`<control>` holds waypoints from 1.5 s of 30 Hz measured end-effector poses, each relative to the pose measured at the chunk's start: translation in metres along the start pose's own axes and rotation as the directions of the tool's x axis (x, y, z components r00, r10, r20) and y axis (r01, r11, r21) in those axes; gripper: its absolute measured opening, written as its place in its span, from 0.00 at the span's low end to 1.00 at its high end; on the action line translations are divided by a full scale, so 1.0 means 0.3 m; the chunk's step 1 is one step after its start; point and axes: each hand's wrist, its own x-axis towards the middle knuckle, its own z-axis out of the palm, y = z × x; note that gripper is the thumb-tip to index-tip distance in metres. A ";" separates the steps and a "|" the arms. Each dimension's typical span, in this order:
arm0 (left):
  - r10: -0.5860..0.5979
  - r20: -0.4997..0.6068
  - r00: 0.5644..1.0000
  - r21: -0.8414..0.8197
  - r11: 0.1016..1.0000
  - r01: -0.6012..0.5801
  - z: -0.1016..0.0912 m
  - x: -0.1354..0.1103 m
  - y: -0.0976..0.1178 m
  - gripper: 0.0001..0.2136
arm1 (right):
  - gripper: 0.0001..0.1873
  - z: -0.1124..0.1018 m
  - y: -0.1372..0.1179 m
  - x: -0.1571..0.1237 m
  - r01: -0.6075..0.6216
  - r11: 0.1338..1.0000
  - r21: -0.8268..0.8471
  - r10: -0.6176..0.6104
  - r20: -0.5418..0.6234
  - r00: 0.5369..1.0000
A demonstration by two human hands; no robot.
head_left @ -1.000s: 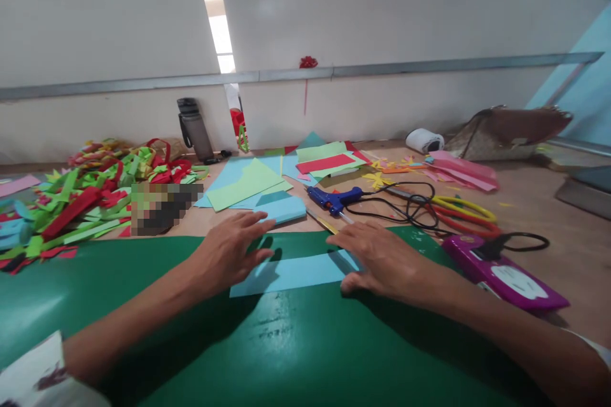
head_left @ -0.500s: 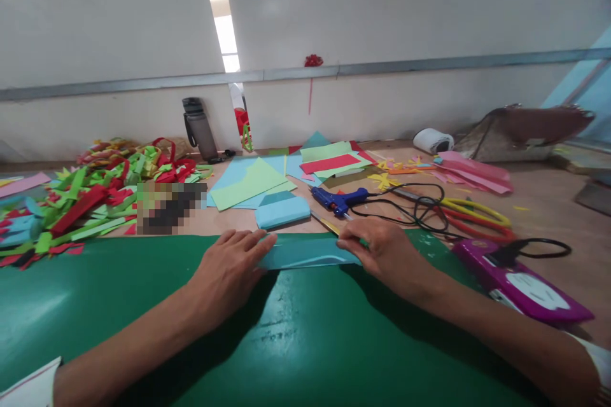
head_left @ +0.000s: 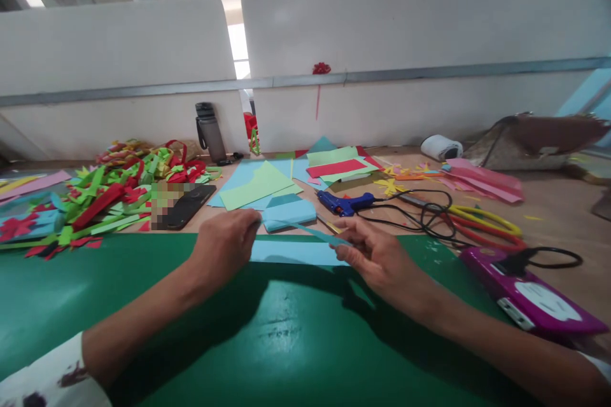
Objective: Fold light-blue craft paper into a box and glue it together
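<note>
A thin light-blue paper strip [head_left: 305, 229] stretches between my two hands, just above the table. Its left end meets the closed fingers of my left hand [head_left: 224, 247]. My right hand [head_left: 379, 257] pinches the other end between thumb and fingers. Below the strip, a wider light-blue piece of paper [head_left: 296, 253] lies flat on the green mat [head_left: 281, 343], near its far edge. Behind it sits a folded blue paper stack [head_left: 290, 214]. A thin pencil-like tool [head_left: 328, 224] lies beside my right fingertips, partly hidden.
Past the mat are a blue glue gun [head_left: 346, 203] with a black cord, scissors with yellow and orange handles [head_left: 487, 219], and a purple power strip [head_left: 529, 292]. Paper scraps [head_left: 109, 197], a phone [head_left: 188, 206] and a bottle [head_left: 210, 133] stand left.
Both hands were at the blue paper on the mat. Now a thin strip is raised between them, apart from the wider piece below. The camera view has shifted slightly.
</note>
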 end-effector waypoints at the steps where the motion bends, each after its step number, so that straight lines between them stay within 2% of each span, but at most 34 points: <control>1: -0.073 0.015 0.997 0.019 0.997 0.072 -0.013 0.008 -0.017 0.09 | 0.16 0.004 -0.006 -0.006 0.021 1.000 -0.016 -0.019 0.097 0.995; 4: -0.192 0.107 0.976 -0.001 0.981 0.193 -0.043 0.020 -0.047 0.08 | 0.14 0.024 0.003 -0.011 0.213 0.969 -0.128 -0.155 0.359 0.920; 6: -0.190 0.148 0.971 -0.052 0.979 0.199 -0.051 0.014 -0.041 0.09 | 0.16 0.037 0.031 0.001 0.323 0.921 -0.215 -0.221 0.396 0.892; 9: -0.106 0.206 0.973 -0.109 0.985 0.130 -0.052 -0.013 0.002 0.13 | 0.17 0.043 0.068 0.024 0.334 0.882 -0.331 -0.229 0.317 0.920; 12: -0.043 0.259 0.965 -0.083 0.994 0.067 -0.056 -0.037 0.059 0.14 | 0.19 0.030 0.046 0.022 0.237 0.925 -0.298 -0.222 0.082 0.972; 13: -0.031 0.265 0.964 -0.052 0.998 0.046 -0.058 -0.041 0.077 0.14 | 0.22 0.027 0.026 0.013 0.217 0.939 -0.267 -0.224 0.004 0.975; 15: -0.005 0.247 0.969 0.013 1.000 0.002 -0.062 -0.042 0.111 0.14 | 0.29 0.028 -0.019 -0.012 0.257 0.937 -0.235 -0.278 -0.061 0.959; 17: 0.029 0.206 0.978 0.039 0.999 -0.038 -0.062 -0.039 0.137 0.15 | 0.35 0.040 -0.049 -0.036 0.335 0.903 -0.270 -0.360 -0.048 0.932; 19: 0.065 0.199 0.978 0.018 0.997 -0.070 -0.056 -0.043 0.153 0.14 | 0.33 0.058 -0.054 -0.049 0.390 0.848 -0.360 -0.419 -0.004 0.908; 20: 0.084 0.201 0.976 -0.001 0.996 -0.086 -0.052 -0.048 0.155 0.14 | 0.27 0.066 -0.047 -0.051 0.407 0.815 -0.413 -0.438 0.021 0.899; 22: 0.147 0.209 0.967 -0.027 0.989 -0.144 -0.042 -0.065 0.149 0.12 | 0.10 0.074 -0.022 -0.050 0.425 0.749 -0.508 -0.457 0.068 0.887; 23: 0.193 0.218 0.957 -0.028 0.981 -0.192 -0.038 -0.075 0.141 0.11 | 0.08 0.073 -0.008 -0.050 0.438 0.712 -0.549 -0.466 0.098 0.879; 25: 0.297 0.248 0.922 -0.007 0.952 -0.305 -0.030 -0.096 0.118 0.10 | 0.14 0.066 0.014 -0.052 0.477 0.639 -0.603 -0.485 0.166 0.859; 28: 0.355 0.351 0.866 0.050 0.917 -0.396 -0.023 -0.124 0.083 0.08 | 0.15 0.054 0.025 -0.065 0.524 0.579 -0.625 -0.480 0.258 0.838; 31: 0.310 0.434 0.846 0.077 0.923 -0.377 -0.020 -0.144 0.073 0.09 | 0.13 0.054 0.020 -0.080 0.518 0.599 -0.610 -0.411 0.320 0.853; 33: 0.300 0.417 0.858 0.071 0.930 -0.360 -0.019 -0.150 0.084 0.12 | 0.13 0.057 0.017 -0.085 0.513 0.621 -0.592 -0.390 0.335 0.858; 35: 0.349 0.368 0.862 0.015 0.924 -0.381 -0.015 -0.148 0.106 0.14 | 0.12 0.061 0.017 -0.087 0.514 0.632 -0.580 -0.400 0.324 0.857; 40: 0.484 0.362 0.797 -0.225 0.875 -0.429 0.012 -0.118 0.167 0.07 | 0.13 0.060 0.035 -0.084 0.496 0.694 -0.523 -0.409 0.281 0.868; 43: 0.511 0.372 0.775 -0.258 0.859 -0.442 0.027 -0.105 0.183 0.05 | 0.13 0.057 0.050 -0.076 0.496 0.750 -0.438 -0.435 0.239 0.868; 45: 0.512 0.362 0.779 -0.247 0.859 -0.449 0.028 -0.108 0.187 0.05 | 0.14 0.056 0.055 -0.071 0.505 0.761 -0.407 -0.466 0.196 0.862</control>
